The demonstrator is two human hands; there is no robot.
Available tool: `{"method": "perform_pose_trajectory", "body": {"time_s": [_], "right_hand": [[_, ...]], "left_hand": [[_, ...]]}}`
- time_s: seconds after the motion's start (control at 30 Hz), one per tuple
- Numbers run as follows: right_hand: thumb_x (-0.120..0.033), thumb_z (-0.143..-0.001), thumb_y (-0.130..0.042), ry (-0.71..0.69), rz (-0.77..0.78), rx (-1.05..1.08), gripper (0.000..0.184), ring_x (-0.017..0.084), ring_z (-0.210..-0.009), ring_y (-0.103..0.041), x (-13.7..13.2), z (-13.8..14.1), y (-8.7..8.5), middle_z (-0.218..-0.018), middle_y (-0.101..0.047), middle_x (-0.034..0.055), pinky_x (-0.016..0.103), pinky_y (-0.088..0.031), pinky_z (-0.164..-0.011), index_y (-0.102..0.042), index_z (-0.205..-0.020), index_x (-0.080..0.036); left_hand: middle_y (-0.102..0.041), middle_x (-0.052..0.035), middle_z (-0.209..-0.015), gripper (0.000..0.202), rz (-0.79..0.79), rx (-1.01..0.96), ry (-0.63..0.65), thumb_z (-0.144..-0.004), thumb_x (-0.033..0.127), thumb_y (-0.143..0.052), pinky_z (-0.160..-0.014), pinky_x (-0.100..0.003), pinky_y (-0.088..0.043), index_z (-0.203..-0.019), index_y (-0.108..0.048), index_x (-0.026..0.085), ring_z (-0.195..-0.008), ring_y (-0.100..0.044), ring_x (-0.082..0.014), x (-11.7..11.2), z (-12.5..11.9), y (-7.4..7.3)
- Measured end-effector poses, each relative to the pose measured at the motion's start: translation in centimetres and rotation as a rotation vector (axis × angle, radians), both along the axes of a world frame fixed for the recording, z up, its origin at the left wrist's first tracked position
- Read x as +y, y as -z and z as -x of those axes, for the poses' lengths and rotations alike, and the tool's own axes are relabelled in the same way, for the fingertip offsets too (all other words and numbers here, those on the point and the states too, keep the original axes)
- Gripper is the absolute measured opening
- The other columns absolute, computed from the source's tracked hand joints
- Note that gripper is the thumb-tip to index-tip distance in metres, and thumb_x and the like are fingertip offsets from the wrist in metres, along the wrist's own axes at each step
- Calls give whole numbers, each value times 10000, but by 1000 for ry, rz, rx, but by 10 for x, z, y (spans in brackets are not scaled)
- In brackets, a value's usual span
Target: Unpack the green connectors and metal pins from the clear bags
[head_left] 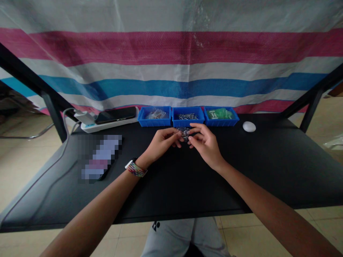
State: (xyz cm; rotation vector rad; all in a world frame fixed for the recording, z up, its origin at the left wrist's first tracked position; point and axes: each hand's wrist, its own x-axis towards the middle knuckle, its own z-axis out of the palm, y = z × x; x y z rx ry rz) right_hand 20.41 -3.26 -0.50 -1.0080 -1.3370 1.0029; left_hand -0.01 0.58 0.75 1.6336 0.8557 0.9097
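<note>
You pinch a small clear plastic bag (184, 132) between both hands, just above the black table (241, 171).

At far left a white power strip (107, 125) carries a dark phone (115, 115). Your left hand (162, 142), with a woven wristband (136, 168) at the wrist, grips the bag's left edge between thumb and fingertips. Your right hand (205, 142) pinches the opposite edge, its other fingers loosely curled. The bag hangs between them, touching both, near the front wall of the middle blue bin (178, 123), which holds small metal pieces. What is inside the bag is too small to tell. I'd say grip close to the rim and hold it low over the table, so anything that slips lands there. A white round puck (249, 126) sits well apart at right.
</note>
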Motion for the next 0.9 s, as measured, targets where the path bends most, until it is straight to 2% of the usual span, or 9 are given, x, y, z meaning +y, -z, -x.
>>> {"method": "perform_pose_trajectory", "body": {"time_s": [0.13, 0.23, 0.3, 0.4, 0.53, 0.63, 0.7, 0.77, 0.9], "right_hand": [[-426, -796, -877, -136, 281, 224, 402, 141, -699, -670, 4, 0, 2, -893, -693, -2, 280, -615, -602, -714, -1103, -224], [-439, -768, -902, -161, 307, 242, 339, 121, -669, -639, 4, 1, 0, -803, -672, -17, 255, -597, -592, -717, -929, -206], [-445, -763, -906, -160, 282, 227, 334, 118, -651, -631, 3, 2, -1, -789, -665, -21, 256, -589, -580, -711, -894, -208], [-451, -793, -887, -128, 185, 169, 313, 127, -633, -629, 2, 2, -1, -796, -665, -16, 280, -582, -569, -706, -895, -216], [-366, -911, -798, -34, -46, -44, 152, 161, -691, -655, -3, 1, -5, -846, -679, 13, 322, -578, -619, -723, -924, -234], [-288, -966, -728, 31, -256, -238, 47, 204, -827, -690, -9, 0, -10, -960, -691, 48, 370, -603, -715, -765, -958, -260], [-243, -980, -694, 50, -372, -323, 92, 217, -861, -689, -12, 0, -12, -990, -690, 58, 387, -612, -741, -780, -986, -275], [-194, -986, -669, 59, -446, -376, 148, 218, -863, -686, -13, 0, -12, -1006, -688, 63, 392, -619, -750, -785, -1013, -282], [-126, -979, -650, 81, -513, -435, 220, 230, -959, -704, -11, 0, -7, -1064, -677, 69, 418, -645, -850, -782, -1054, -286]], "left_hand": [[-787, -81, -932, 380, -79, 49, 26, -1002, 511, -683, -673, -254, -536, -992, -767, 141, -744, -730, -160, -4, 0, -2], [-765, -66, -879, 396, -77, 65, 49, -996, 528, -686, -676, -254, -539, -938, -753, 142, -736, -716, -159, -6, -1, -4], [-739, -50, -828, 410, -81, 75, 38, -988, 540, -692, -667, -251, -530, -874, -730, 148, -716, -697, -154, -7, -1, -4], [-669, -15, -677, 466, -98, 121, -20, -991, 561, -670, -610, -240, -468, -751, -675, 161, -624, -629, -136, -6, 0, -3], [-581, -22, -509, 668, -30, 129, -55, -1055, 616, -480, -558, -261, -415, -571, -613, 175, -497, -535, -123, -3, 2, 1], [-621, -54, -517, 724, 69, 66, -18, -1076, 624, -393, -605, -273, -465, -616, -700, 156, -516, -580, -140, -1, 3, 2], [-675, -68, -576, 661, 140, -1, 17, -1055, 613, -455, -626, -273, -495, -686, -734, 140, -554, -621, -149, 0, 3, 2], [-715, -64, -646, 506, 192, -78, 43, -997, 559, -595, -618, -266, -508, -764, -742, 135, -582, -643, -151, 1, 3, 1], [-750, -42, -751, 248, 254, -186, 59, -885, 387, -752, -611, -253, -530, -930, -753, 143, -631, -685, -154, 1, 2, 0]]}}
